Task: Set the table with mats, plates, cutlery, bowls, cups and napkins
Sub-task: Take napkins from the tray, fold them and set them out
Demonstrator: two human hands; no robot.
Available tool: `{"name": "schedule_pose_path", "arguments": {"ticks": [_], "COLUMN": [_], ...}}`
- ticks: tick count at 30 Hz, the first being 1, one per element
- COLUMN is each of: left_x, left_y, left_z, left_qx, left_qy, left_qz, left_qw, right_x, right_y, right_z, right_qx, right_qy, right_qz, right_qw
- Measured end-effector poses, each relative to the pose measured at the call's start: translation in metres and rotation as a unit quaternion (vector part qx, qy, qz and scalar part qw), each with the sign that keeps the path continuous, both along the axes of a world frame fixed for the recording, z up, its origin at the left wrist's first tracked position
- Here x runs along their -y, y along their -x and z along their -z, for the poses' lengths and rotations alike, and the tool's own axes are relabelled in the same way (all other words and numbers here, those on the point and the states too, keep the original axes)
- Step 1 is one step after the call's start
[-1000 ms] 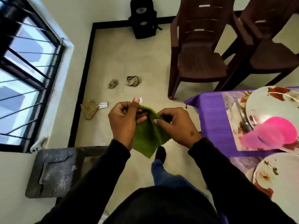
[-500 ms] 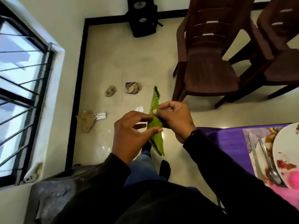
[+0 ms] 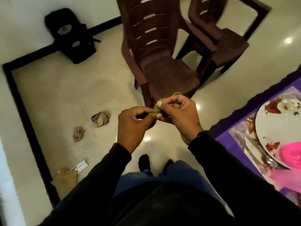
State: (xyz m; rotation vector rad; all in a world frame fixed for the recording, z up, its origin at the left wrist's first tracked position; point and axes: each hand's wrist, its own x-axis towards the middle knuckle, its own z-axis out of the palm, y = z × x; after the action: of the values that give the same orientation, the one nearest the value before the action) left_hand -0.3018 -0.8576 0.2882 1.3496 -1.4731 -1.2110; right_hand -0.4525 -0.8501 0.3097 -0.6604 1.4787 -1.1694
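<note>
Small green cloth napkin, now bunched into a tight wad between both hands above the floor, well apart from the table; spread as a flat hanging sheet a second ago, pulled into a narrow strip half a second ago, so folded or rolled down quickly. Pinched by the left hand at its near end, thumb and curled fingers closed on the fabric. Wrapped at the far end by the right hand, fingers curled around it, a green tip poking out past the knuckles. Probably near the finish of the shaping step, ready for carrying over to a place setting. Off to the right, purple tablecloth with a pale patterned rectangular place mat, a white floral-printed plate, a steel knife and spoon just beside it, and a bright pink plastic bowl on the plate; no napkin visible at that setting, so likely the missing piece. Beyond the hands, two dark brown plastic armchairs. Farther left on the cream tiled floor, crumpled brown paper scraps and a black speaker by the wall.
</note>
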Motion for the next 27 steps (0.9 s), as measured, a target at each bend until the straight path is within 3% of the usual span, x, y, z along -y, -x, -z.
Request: {"name": "schedule_pose_path", "arguments": {"ticks": [3, 14, 21, 27], "left_x": [0.031, 0.101, 0.135, 0.181], "left_y": [0.026, 0.144, 0.195, 0.248], "left_z": [0.008, 0.012, 0.014, 0.022], "left_qx": [-0.034, -0.013, -0.043, -0.044], "left_qy": [-0.033, -0.058, -0.166, -0.153], "left_qz": [0.02, 0.241, 0.21, 0.247], "left_qw": [0.999, 0.969, 0.962, 0.956], "right_x": [0.006, 0.026, 0.046, 0.059], "right_y": [0.02, 0.129, 0.171, 0.194], "right_z": [0.007, 0.02, 0.03, 0.026], "right_qx": [0.035, -0.072, -0.132, -0.238], "right_qy": [-0.013, -0.018, -0.017, -0.074], "right_qz": [0.07, 0.171, 0.232, 0.351], "right_qw": [0.997, 0.983, 0.964, 0.902]}}
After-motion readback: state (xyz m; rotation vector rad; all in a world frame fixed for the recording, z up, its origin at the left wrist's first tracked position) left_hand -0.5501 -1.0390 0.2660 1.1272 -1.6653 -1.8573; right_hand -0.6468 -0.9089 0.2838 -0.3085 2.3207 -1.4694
